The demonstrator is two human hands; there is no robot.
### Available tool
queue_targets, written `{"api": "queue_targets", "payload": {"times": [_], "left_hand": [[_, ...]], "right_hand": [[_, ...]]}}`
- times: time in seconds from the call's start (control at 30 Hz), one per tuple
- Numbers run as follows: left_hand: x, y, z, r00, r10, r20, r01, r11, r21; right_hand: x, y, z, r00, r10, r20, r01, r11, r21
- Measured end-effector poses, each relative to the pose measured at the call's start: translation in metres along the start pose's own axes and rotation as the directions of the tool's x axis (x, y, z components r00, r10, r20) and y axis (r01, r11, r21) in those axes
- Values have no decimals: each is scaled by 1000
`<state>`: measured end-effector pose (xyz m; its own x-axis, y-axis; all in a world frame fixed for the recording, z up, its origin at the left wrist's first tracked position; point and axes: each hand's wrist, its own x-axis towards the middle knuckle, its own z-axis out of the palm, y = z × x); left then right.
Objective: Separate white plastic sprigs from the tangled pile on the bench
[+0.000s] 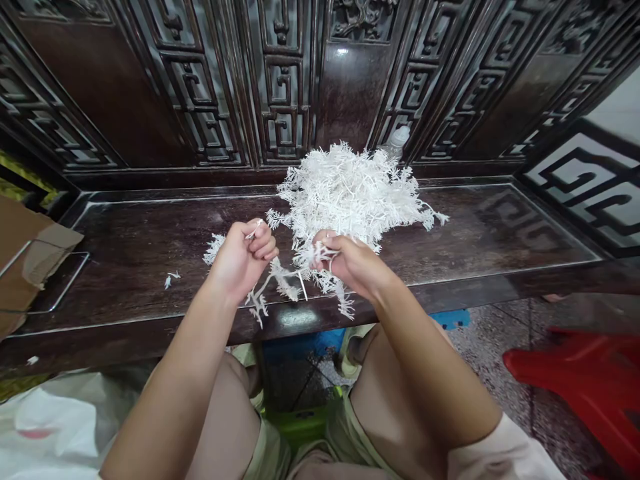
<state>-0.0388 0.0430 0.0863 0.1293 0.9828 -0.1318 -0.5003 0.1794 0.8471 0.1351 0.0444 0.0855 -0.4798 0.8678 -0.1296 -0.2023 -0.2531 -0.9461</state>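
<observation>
Across the dark wooden desk (490, 233), a torn cardboard box (30, 257) is sitting at the far left, and a small white scrap (171, 279) is lying between it and the person. Next along, the left hand (251, 250) is curling its fingers inward, pinching what looks like a thin white stem (254, 230) between thumb and forefinger. A loose sprig (214, 248) is showing just behind its wrist. Between the hands, feathery strands (285, 285) are hanging near the desk's front edge, slanting down leftward; which hand is bearing them is hard to tell. The right hand (336, 253) is gripping a few white sprigs (320, 253), their stems running roughly sideways. The big white pile (350, 190) is lying straight beyond this hand, its longer spread going left to right, so the right hand is the nearer one; from the left hand, the pile is lying rightward and farther off. Behind it, a clear bottle (399, 139) is standing.
</observation>
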Motion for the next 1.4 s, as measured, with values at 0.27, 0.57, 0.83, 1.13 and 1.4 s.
{"api": "queue_targets", "payload": {"times": [0.27,0.57,0.83,1.13,1.4], "left_hand": [[2,-10,-1,973,-230,-31,230,973,-9],[5,-27,1,972,-169,-163,203,953,223],[1,-27,0,994,-102,49,46,756,653],[-4,-27,5,984,-108,140,-53,572,819],[-2,-26,7,988,-53,148,-79,647,758]], "right_hand": [[10,15,6,987,103,-121,-115,989,-97],[10,12,4,983,102,-150,-129,975,-179],[14,22,-3,977,-15,-212,-47,958,-283],[8,12,-3,994,-17,-111,-28,918,-395],[5,11,-11,999,-40,29,49,865,-500]]}}
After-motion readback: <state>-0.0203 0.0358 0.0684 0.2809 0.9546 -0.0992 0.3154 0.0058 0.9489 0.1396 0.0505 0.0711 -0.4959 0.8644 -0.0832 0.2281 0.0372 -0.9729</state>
